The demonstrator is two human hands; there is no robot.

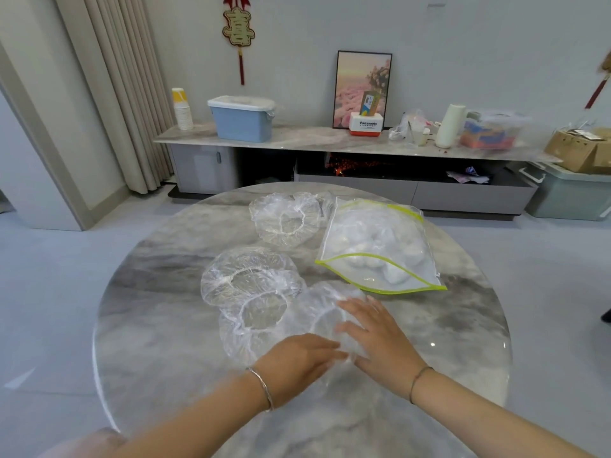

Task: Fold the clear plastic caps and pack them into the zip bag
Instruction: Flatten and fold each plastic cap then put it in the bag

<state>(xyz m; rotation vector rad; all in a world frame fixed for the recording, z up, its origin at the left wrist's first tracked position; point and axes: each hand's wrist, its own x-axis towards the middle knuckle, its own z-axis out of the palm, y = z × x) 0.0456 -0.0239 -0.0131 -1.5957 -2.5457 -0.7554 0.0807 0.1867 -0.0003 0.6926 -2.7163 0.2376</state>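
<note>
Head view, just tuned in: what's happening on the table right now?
A person is working on the nearest clear plastic cap on the round marble table. The right hand lies flat on it, fingers spread; the left hand is at its near edge, its grip too blurred to tell. At least three more caps lie unfolded to the left and behind. The zip bag lies to the right, mouth open, holding white bundles.

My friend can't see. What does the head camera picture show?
The left hand and right hand rest on a clear plastic cap on a round marble table. More caps lie beyond, beside a partly filled zip bag.
</note>
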